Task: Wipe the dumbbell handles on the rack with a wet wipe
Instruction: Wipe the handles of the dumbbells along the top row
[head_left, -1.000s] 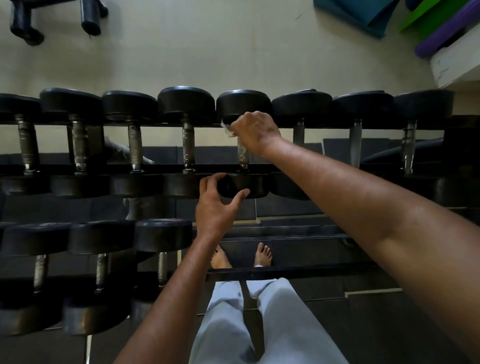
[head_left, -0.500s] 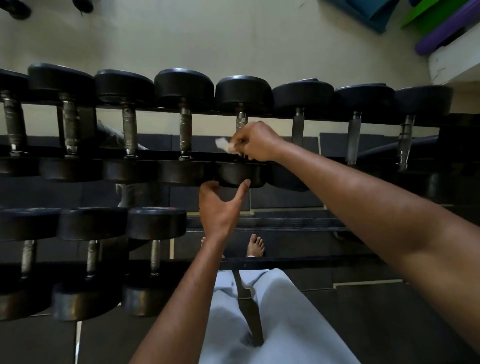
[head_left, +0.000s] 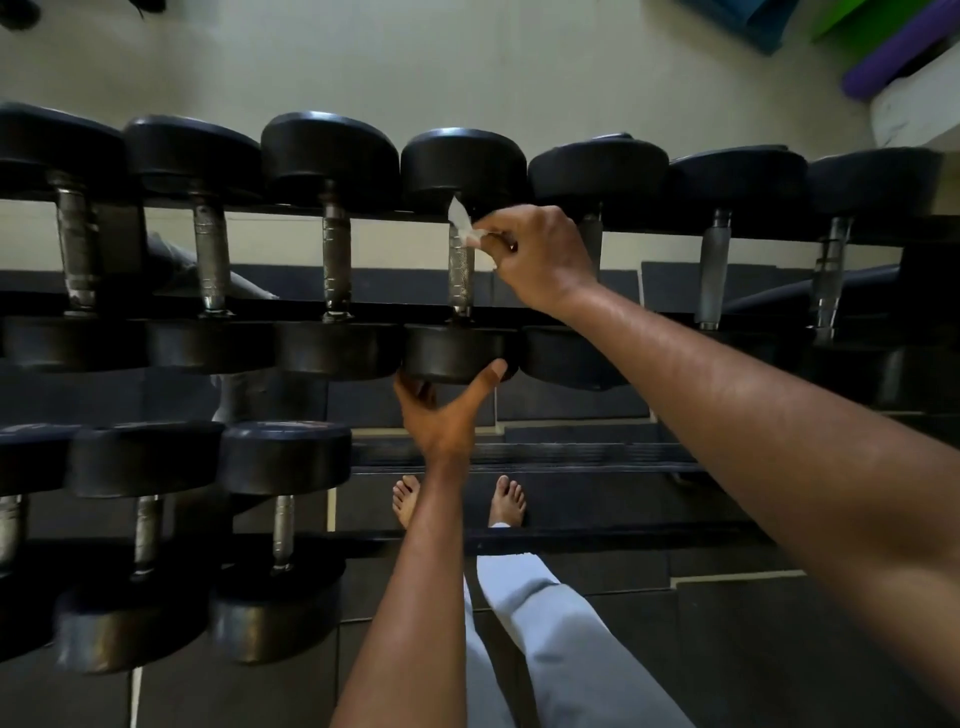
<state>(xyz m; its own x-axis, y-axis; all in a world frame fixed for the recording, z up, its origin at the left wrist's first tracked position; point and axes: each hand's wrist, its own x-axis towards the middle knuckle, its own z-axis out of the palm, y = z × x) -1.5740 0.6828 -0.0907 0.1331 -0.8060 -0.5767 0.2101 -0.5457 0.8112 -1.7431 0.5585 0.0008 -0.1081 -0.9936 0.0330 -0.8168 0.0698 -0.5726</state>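
Your right hand pinches the wet wipe against the knurled handle of the fourth dumbbell on the rack's upper rail. Your left hand, fingers spread, cups its near head. No legible markings.

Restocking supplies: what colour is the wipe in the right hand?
White wet wipe, pinched by the right hand; head view.

A pale cream floor stretches beyond the rack, giving way to dark rubber tiles nearer the camera. In the far right corner lie rolled mats (teal, green, purple) beside what may be a white ledge. Light is dim, even.
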